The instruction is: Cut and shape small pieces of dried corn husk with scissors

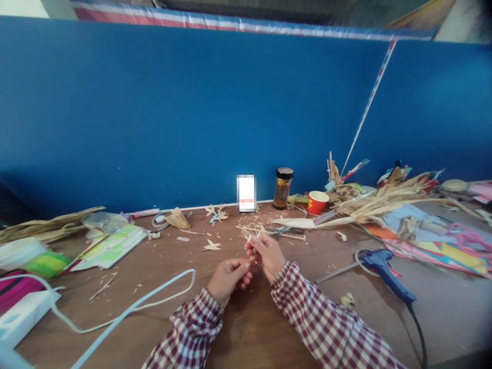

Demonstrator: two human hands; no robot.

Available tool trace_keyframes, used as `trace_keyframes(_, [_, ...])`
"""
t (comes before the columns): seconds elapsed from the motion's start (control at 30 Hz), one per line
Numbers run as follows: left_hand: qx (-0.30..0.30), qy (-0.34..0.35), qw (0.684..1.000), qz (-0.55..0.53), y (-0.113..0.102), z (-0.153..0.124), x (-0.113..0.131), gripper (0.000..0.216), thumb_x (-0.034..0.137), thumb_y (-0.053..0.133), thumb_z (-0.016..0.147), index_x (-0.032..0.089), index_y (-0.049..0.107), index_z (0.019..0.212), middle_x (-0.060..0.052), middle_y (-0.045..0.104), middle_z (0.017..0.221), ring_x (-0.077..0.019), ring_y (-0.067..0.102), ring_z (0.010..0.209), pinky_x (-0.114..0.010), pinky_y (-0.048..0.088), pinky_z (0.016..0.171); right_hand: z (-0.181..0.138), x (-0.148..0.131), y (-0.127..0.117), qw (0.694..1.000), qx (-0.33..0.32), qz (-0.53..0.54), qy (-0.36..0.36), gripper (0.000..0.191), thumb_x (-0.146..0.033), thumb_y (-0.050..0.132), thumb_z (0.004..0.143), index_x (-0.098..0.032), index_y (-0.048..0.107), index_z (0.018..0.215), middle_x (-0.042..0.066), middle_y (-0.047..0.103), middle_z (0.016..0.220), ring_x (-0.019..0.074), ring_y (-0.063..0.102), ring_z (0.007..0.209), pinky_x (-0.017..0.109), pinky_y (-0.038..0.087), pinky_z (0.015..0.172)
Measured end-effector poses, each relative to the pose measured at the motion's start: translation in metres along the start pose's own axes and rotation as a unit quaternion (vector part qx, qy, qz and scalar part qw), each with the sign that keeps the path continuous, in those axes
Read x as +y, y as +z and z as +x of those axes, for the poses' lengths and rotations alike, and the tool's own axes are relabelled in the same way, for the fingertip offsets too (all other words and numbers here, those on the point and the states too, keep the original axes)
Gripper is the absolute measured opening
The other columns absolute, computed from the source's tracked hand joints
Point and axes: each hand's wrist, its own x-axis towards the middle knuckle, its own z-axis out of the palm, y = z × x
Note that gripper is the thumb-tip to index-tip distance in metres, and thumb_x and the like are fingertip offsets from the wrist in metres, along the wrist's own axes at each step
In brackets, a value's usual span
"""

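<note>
My left hand [229, 278] and my right hand [268, 254] meet over the middle of the brown table [253, 328]. Both are closed in a pinch on a small pale strip of dried husk [252, 251] held between their fingertips. Checked red and white sleeves cover both forearms. Small husk scraps and star-shaped cuttings [212, 246] lie just beyond the hands.
A blue glue gun [384, 270] with a black cord lies to the right. A white cable [126, 309] loops at left. At the back stand a dark-lidded jar [283, 187], a red paper cup [317, 202] and a heap of dried husks [384, 201]. Coloured papers [109, 246] lie left, a blue partition [192, 113] behind.
</note>
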Motion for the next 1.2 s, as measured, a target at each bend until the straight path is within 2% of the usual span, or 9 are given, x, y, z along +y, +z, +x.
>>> trace_keyframes(0.13, [0.039,0.060,0.995,-0.067,-0.001,0.000,0.006,0.032,0.037,0.073,0.060,0.013,0.064,0.079,-0.001,0.061,0.061,-0.0059,0.051,0.048,-0.016,0.039,0.045,-0.001,-0.002,0.001,0.998,-0.066,-0.017,-0.004,0.034,-0.049,0.059,0.071,-0.018,0.061,0.083,0.004,0.061,0.083,0.0124,0.057,0.070,0.022,0.048,0.057])
trace_keyframes(0.23, [0.087,0.136,0.984,-0.072,-0.002,0.003,0.007,0.032,0.035,0.073,0.060,0.014,0.066,0.083,-0.003,0.065,0.071,-0.0078,0.052,0.054,-0.018,0.040,0.048,-0.004,0.001,0.003,0.992,-0.110,-0.058,-0.008,0.032,-0.047,0.056,0.075,-0.020,0.058,0.092,0.004,0.059,0.089,0.0140,0.057,0.076,0.024,0.048,0.061])
trace_keyframes(0.4, [0.119,0.197,0.970,-0.073,-0.002,0.007,0.004,0.029,0.035,0.072,0.060,0.014,0.069,0.079,-0.004,0.066,0.076,-0.0146,0.058,0.071,-0.023,0.044,0.063,-0.012,0.008,0.005,0.973,-0.129,-0.174,-0.083,0.026,-0.044,0.049,0.082,-0.019,0.056,0.086,0.000,0.056,0.071,0.0094,0.049,0.056,0.021,0.040,0.051])
trace_keyframes(0.6, [0.106,0.177,0.968,-0.146,0.003,0.003,0.009,0.025,0.032,0.074,0.059,0.014,0.065,0.074,0.002,0.058,0.060,-0.0084,0.050,0.056,-0.020,0.042,0.055,-0.014,0.007,0.004,0.953,-0.195,-0.222,-0.070,0.034,-0.046,0.044,0.084,-0.016,0.056,0.072,-0.007,0.040,0.045,0.0057,0.031,0.039,0.019,0.023,0.040])
trace_keyframes(0.73, [0.093,0.167,0.956,-0.221,-0.004,0.001,0.017,0.021,0.028,0.074,0.059,0.016,0.063,0.072,0.001,0.061,0.072,-0.0066,0.050,0.053,-0.018,0.042,0.048,-0.012,0.006,0.002,0.941,-0.241,-0.233,-0.050,0.034,-0.045,0.047,0.083,-0.015,0.059,0.073,-0.007,0.040,0.044,0.0047,0.032,0.039,0.017,0.022,0.040])
trace_keyframes(0.9, [0.147,0.148,0.940,-0.269,-0.021,0.002,0.030,0.017,0.020,0.071,0.063,0.015,0.062,0.077,-0.001,0.064,0.082,-0.0045,0.052,0.052,-0.014,0.042,0.042,-0.012,0.009,0.000,0.931,-0.277,-0.235,-0.013,0.036,-0.045,0.046,0.083,-0.014,0.063,0.085,-0.008,0.040,0.041,0.0036,0.032,0.035,0.015,0.022,0.037])
trace_keyframes(1.0, [0.162,0.157,0.933,-0.280,-0.026,0.003,0.033,0.014,0.017,0.069,0.065,0.013,0.063,0.078,-0.004,0.066,0.083,-0.0049,0.056,0.056,-0.012,0.043,0.044,-0.012,0.010,-0.002,0.939,-0.267,-0.215,0.039,0.037,-0.049,0.047,0.081,-0.015,0.061,0.084,-0.006,0.049,0.045,0.0042,0.040,0.035,0.014,0.030,0.036])
trace_keyframes(1.1, [0.173,0.164,0.933,-0.271,-0.027,0.003,0.033,0.019,0.018,0.071,0.063,0.013,0.064,0.080,-0.003,0.067,0.080,-0.0047,0.055,0.056,-0.011,0.043,0.044,-0.012,0.009,-0.003,0.935,-0.282,-0.198,0.086,0.036,-0.049,0.052,0.077,-0.014,0.061,0.082,0.001,0.062,0.061,0.0091,0.056,0.049,0.017,0.042,0.044])
trace_keyframes(1.2, [0.178,0.170,0.936,-0.253,-0.028,0.004,0.033,0.022,0.023,0.076,0.057,0.012,0.064,0.072,0.000,0.063,0.070,-0.0027,0.050,0.050,-0.010,0.038,0.039,-0.011,0.004,-0.004,0.930,-0.294,-0.217,0.045,0.033,-0.046,0.057,0.074,-0.014,0.066,0.077,0.007,0.066,0.084,0.0125,0.061,0.066,0.021,0.046,0.053])
